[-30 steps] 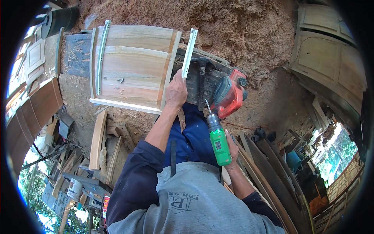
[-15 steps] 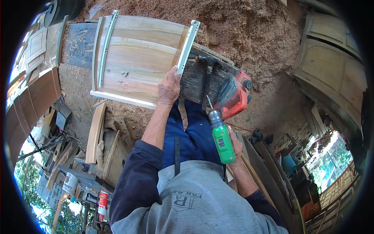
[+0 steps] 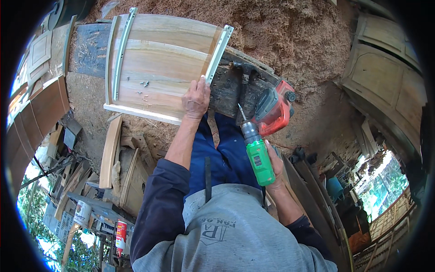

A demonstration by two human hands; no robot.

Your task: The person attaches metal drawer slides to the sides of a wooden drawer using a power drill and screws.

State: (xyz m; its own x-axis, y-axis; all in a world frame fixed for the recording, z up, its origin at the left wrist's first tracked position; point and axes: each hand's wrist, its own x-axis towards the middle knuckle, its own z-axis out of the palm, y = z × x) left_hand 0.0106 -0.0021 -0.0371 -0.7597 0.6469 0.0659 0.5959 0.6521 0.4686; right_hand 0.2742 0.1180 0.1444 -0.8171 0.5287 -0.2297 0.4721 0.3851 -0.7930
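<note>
A wooden drawer (image 3: 165,59) lies on a dark bench with its inside up. Along its left side runs a pale metal drawer slide (image 3: 121,59); a second drawer slide (image 3: 220,52) runs along its right side. My left hand (image 3: 196,98) is closed at the near end of the right slide, its fingertips pressed on it; what lies under the palm is hidden. In my right hand (image 3: 274,164) is a green cordless drill (image 3: 260,158), its bit pointing up and away, apart from the drawer. Several small screws (image 3: 144,83) lie loose inside the drawer.
A red power tool (image 3: 274,109) sits on the right end of the dark bench (image 3: 224,93), close to the drill. Wood shavings (image 3: 290,41) cover the ground beyond. Wooden boards (image 3: 111,152) lean at the left, and cabinet panels (image 3: 385,75) stand at the right.
The drill has shifted slightly, its bit tip moving left and away from me. My left hand stays at the slide's near end, with its fingers more curled. The drawer's place in view is nearly the same.
</note>
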